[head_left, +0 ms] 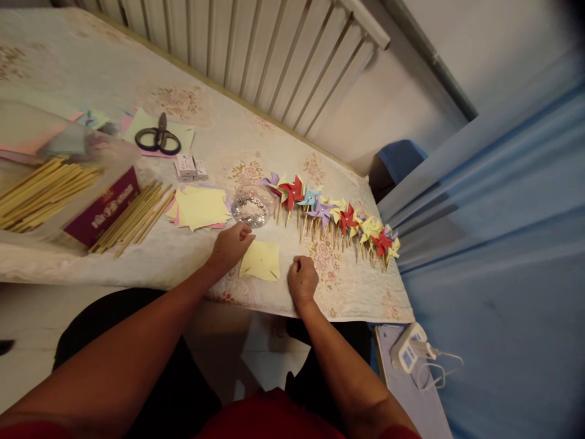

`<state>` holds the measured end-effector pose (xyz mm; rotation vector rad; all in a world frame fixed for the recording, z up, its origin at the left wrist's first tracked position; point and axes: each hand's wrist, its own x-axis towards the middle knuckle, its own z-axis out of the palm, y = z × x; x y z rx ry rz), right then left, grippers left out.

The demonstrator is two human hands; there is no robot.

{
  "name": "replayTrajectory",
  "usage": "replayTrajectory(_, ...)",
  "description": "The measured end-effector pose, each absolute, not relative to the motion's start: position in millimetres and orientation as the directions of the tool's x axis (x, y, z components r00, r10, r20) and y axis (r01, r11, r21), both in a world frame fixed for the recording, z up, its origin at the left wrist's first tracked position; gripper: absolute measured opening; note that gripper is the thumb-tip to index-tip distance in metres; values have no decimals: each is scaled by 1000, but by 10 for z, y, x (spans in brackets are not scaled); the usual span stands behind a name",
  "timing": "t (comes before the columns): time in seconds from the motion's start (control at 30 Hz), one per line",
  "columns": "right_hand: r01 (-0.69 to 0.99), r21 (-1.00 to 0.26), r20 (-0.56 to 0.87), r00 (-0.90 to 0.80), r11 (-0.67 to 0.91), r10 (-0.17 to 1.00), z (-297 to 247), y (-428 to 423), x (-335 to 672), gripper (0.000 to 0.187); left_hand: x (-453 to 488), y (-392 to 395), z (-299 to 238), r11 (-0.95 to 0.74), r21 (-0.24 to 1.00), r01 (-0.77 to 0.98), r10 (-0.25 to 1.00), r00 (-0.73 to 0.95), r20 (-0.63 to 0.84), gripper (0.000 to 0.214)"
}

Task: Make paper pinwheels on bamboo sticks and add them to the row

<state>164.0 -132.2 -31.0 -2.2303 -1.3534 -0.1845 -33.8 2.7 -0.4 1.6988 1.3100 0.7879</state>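
- Nearest the camera, a red garment (269,421) is noted.
- A slit yellow paper square (260,261) is laid flat on the floral tablecloth (365,299), between the hands.
- The left hand (231,247) is found half-curled at the square's upper left, near a clear round dish (251,208); whether anything is pinched cannot be told.
- The right hand (303,279) is closed in a loose fist just right of the square; any contents are hidden.
- In judgement, the square should be steadied lightly away from its slits, where tearing is likeliest; knocks to the dish should be avoided.
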Motion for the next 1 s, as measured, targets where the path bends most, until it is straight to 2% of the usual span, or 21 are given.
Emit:
replayTrajectory(0.27,856,-370,365,492,-362,790,-299,-1321,1639,22,-326,27,-45,-172,847,503,948,317,4,20)
replayTrajectory(0.4,849,-373,357,504,-375,786,-302,-1319,1637,21,-304,-29,-62,-54,901,430,941,324,-98,20)
replayTrajectory(0.5,844,-380,351,510,-379,785,-302,-1319,1638,20,-309,-80,-20,37,936,350,903,390,-181,15)
replayTrajectory(0.63,834,-398,345,523,-383,779,-285,-1317,1638,21,-342,-114,78,68,948,309,883,424,-202,7)
replayTrajectory(0.8,796,-512,355,538,-322,764,-252,-1325,1646,27,-330,-85,50,39,940,339,897,402,-182,12)
replayTrajectory(0.9,753,-596,327,544,-278,773,-240,-1337,1653,31,-298,-63,-17,-19,919,393,918,371,-139,13)
replayTrajectory(1.0,741,-630,305,514,-235,802,-232,-1350,1652,32,-280,-61,-39,-87,894,440,927,364,-88,16)
